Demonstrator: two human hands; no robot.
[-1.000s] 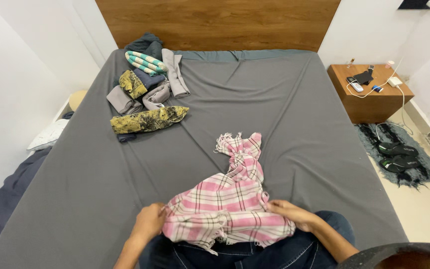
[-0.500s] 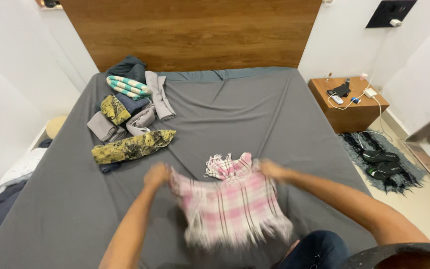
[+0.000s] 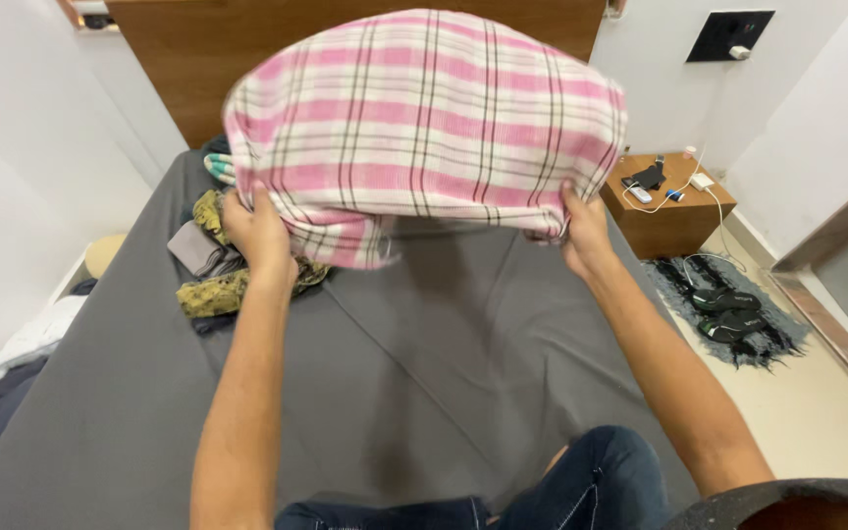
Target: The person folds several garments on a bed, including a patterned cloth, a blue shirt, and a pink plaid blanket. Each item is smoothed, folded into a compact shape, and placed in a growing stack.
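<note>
- Billowing above the bed (image 3: 424,373), the cloth (image 3: 424,118) (pink plaid) is raised before the headboard (image 3: 169,59).
- Left hand (image 3: 259,234) pinches its lower left edge; right hand (image 3: 583,231) is closed on the lower right corner.
- It looks light, soft and limp; corners give the best hold.
- Folded clothes (image 3: 210,257) lie partly hidden behind, probably a small pile.

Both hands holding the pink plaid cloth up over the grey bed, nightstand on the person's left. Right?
Not quite: the wooden nightstand is on the person's right, per the head view. Left hand and right hand do hold the pink plaid cloth up over the grey bed.
</note>
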